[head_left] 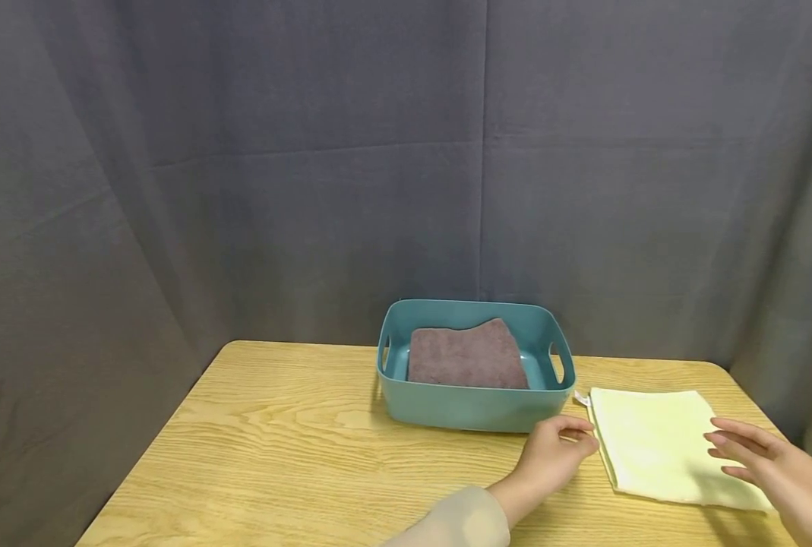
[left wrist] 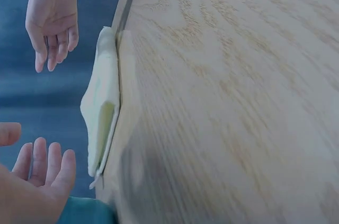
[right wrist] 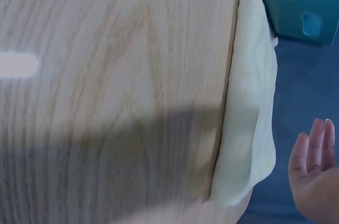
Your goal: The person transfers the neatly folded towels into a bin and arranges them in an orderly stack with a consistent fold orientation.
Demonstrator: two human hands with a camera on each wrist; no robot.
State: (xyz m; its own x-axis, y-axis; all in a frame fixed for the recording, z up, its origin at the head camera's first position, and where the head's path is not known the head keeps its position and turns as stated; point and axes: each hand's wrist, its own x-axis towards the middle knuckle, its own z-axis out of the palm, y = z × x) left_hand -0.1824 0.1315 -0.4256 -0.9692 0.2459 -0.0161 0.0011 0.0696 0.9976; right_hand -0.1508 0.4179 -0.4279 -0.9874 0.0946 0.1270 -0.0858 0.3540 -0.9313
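A folded pale yellow cloth [head_left: 658, 448] lies flat on the right part of the table, a small white tag [head_left: 582, 398] at its far left corner. Just beside its left edge is my left hand [head_left: 557, 450], fingers bent toward the thumb; the left wrist view shows thumb and fingers apart with nothing held. Over the cloth's right side hovers my right hand [head_left: 768, 460], fingers loosely spread and holding nothing. In the right wrist view the cloth [right wrist: 246, 102] appears as a soft, layered fold, away from the right fingers [right wrist: 315, 147].
Behind my left hand stands a teal basket [head_left: 474, 409] with handle holes, a mauve-brown cloth [head_left: 467, 355] lying inside it. The wooden table [head_left: 276, 456] reaches back to a grey curtain [head_left: 351, 190], which also hangs along both sides.
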